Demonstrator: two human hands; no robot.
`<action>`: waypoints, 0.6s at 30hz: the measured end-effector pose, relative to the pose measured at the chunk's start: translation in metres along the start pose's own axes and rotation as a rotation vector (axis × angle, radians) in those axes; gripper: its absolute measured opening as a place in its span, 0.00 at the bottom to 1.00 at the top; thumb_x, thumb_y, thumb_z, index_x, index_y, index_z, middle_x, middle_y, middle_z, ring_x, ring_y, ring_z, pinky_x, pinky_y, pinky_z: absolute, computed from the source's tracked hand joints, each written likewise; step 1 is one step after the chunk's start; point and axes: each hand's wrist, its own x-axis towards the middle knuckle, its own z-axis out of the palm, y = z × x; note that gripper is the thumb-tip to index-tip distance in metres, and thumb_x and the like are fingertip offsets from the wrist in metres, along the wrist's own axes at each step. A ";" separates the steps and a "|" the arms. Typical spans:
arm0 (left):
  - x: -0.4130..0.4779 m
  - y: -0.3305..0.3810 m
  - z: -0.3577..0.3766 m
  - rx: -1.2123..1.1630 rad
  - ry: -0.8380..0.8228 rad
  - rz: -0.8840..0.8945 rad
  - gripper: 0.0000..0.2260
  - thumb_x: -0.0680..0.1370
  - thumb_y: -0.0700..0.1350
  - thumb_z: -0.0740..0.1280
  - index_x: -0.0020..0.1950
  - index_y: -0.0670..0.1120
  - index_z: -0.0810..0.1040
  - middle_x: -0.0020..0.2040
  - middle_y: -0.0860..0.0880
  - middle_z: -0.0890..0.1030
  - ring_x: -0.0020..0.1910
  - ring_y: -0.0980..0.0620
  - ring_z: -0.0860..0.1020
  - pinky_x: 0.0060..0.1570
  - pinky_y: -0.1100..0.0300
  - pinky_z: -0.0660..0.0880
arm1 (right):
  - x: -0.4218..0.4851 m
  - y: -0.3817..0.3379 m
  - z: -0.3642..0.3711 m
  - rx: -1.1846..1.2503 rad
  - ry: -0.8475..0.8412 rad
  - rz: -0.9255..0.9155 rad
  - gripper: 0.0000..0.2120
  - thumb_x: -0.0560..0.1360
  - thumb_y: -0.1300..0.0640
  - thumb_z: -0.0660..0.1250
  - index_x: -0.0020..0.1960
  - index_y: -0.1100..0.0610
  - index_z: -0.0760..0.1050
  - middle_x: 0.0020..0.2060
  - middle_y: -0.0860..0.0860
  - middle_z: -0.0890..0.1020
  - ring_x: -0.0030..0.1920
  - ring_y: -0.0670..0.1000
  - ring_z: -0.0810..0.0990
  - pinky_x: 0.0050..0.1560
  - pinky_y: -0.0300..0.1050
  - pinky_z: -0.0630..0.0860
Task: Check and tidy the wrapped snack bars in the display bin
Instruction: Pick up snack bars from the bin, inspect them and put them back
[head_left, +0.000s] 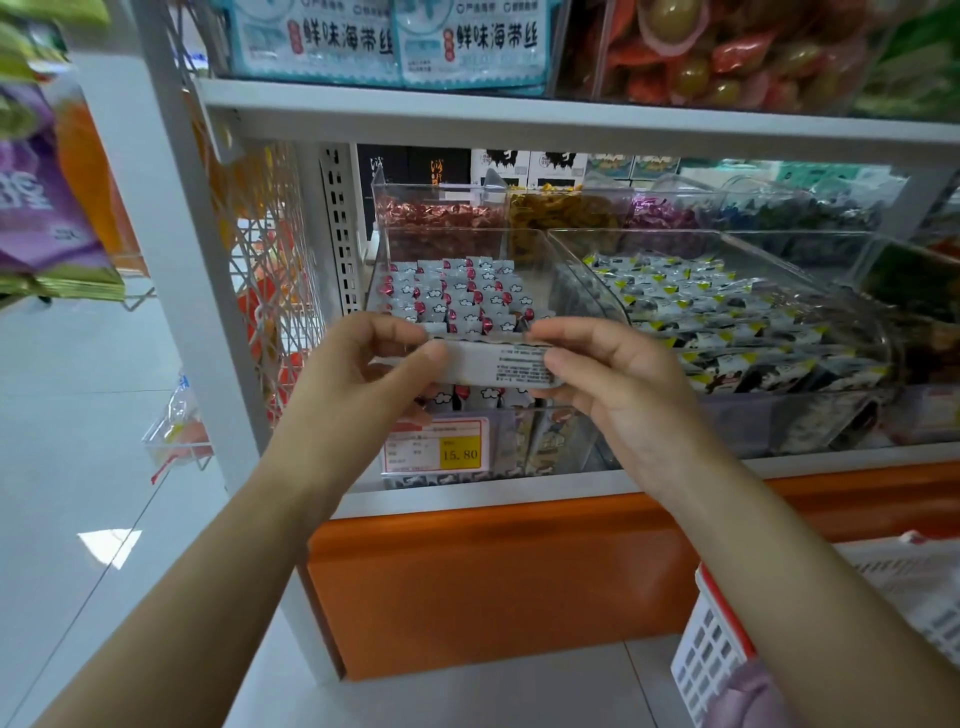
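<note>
A clear plastic display bin (582, 291) on the middle shelf holds rows of grey wrapped snack bars (457, 296) with red and white marks. Both my hands hold one grey wrapped snack bar (488, 366) level in front of the bin, its printed back side towards me. My left hand (374, 364) pinches its left end with thumb on the front. My right hand (597, 374) pinches its right end. The held bar hides the bin's front rows.
A second clear bin (852, 322) of black and yellow wrapped bars stands to the right. Smaller bins of red, yellow and purple sweets sit behind. A price tag (441, 447) reading 15.80 hangs below. A white basket (717, 649) stands on the floor at lower right.
</note>
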 end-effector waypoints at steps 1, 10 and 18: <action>0.000 0.001 0.000 0.019 0.000 0.016 0.09 0.73 0.47 0.68 0.52 0.47 0.76 0.47 0.48 0.80 0.41 0.54 0.82 0.38 0.64 0.79 | 0.000 0.000 0.000 -0.014 -0.005 0.001 0.09 0.74 0.63 0.67 0.48 0.52 0.82 0.46 0.52 0.85 0.49 0.52 0.83 0.48 0.45 0.80; -0.005 0.006 0.002 0.176 -0.092 0.057 0.11 0.72 0.49 0.69 0.53 0.56 0.78 0.45 0.45 0.81 0.43 0.48 0.81 0.47 0.50 0.80 | -0.002 -0.003 0.004 -0.213 0.112 -0.122 0.10 0.75 0.58 0.68 0.36 0.50 0.82 0.39 0.57 0.83 0.43 0.57 0.82 0.44 0.59 0.80; -0.007 0.009 0.002 0.145 -0.121 0.053 0.15 0.62 0.59 0.68 0.39 0.49 0.78 0.41 0.44 0.81 0.44 0.44 0.79 0.48 0.47 0.78 | -0.005 -0.004 0.007 -0.343 0.060 -0.249 0.08 0.75 0.57 0.66 0.38 0.51 0.78 0.31 0.47 0.79 0.33 0.41 0.76 0.36 0.32 0.71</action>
